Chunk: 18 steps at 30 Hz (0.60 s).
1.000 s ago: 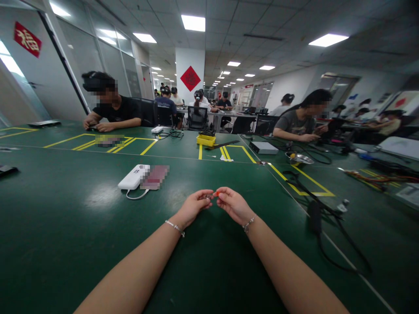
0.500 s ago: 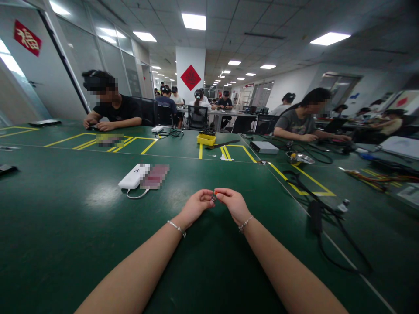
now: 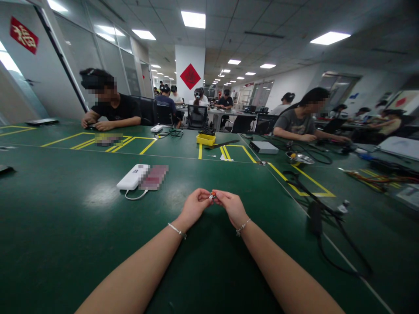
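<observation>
I see a black number on the white power pack that lies on my desk, and it looks like 15. Way over on my left, a red sign on a grey panel says 福 in big pale gold. Another red sign, the diamond one, is on the white pillar ahead. Its writing is too dark for me to read.

Tabletop smooth, glossy; held piece silvery, metal-looking (too small for certainty); bowl shiny metal.
</observation>
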Available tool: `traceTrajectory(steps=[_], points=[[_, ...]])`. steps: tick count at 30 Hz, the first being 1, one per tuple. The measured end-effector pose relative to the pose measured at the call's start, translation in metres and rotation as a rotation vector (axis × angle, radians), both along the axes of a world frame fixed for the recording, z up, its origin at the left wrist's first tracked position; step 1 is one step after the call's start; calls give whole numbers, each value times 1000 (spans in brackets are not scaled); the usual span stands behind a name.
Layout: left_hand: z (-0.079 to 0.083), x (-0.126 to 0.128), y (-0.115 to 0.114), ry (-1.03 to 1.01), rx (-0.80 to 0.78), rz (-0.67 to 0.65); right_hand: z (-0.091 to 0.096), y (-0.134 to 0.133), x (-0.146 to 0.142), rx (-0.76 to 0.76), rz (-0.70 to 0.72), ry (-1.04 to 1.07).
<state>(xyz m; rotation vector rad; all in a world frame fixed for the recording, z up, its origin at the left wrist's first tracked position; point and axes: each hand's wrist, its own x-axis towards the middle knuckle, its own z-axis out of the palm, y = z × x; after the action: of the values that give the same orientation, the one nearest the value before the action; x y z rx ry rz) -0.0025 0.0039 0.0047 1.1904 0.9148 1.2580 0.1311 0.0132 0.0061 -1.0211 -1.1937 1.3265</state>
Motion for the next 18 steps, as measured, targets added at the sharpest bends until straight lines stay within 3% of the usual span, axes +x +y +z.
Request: traceTrajectory(steps=[8,18], points=[[-2,-3,9,53,24,57,-7,8,-3,-52,25,72],[-1,-9,18,81,-17,92,-12,15,-5,-79,57,-19]])
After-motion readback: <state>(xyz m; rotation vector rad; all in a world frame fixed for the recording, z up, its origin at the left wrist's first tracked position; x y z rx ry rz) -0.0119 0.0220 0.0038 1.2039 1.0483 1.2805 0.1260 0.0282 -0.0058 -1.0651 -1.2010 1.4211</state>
